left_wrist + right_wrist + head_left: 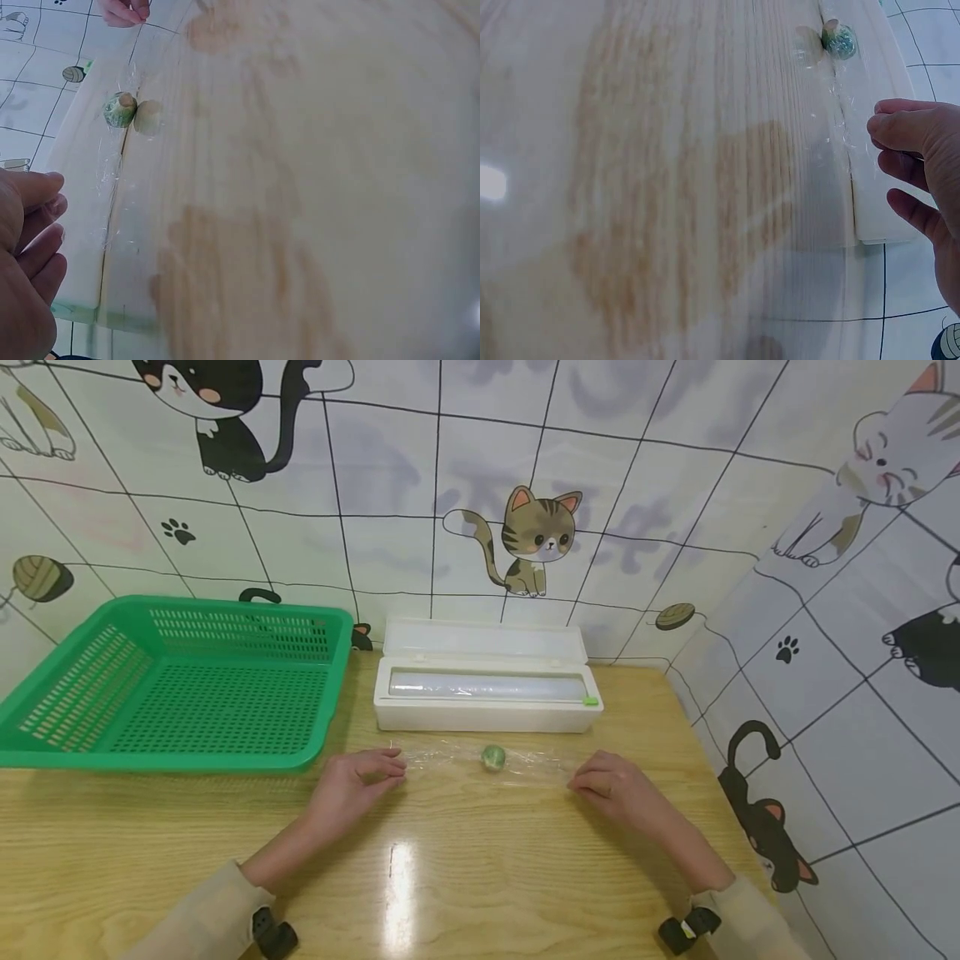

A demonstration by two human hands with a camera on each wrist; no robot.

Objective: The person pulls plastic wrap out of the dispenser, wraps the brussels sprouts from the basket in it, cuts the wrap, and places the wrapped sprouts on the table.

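A small green ball-shaped vegetable, which looks like a Brussels sprout (492,757), lies in front of the white box in a strip of clear plastic wrap (442,752) stretching out to both sides. My left hand (352,787) is at the strip's left end, its fingers loosely bent and nothing visible between them in the left wrist view. At the opposite end is my right hand (618,789). Its thumb and index fingertips come together beside the film in the right wrist view, where the other fingers (911,210) are loosely bent.
Behind the strip stands a white wrap dispenser box (487,717), lid raised, with a roll of film (487,686) inside and a green slider (591,701). A green plastic basket (217,758) is to the left. Cat-patterned walls (397,468) border the wooden table (480,877).
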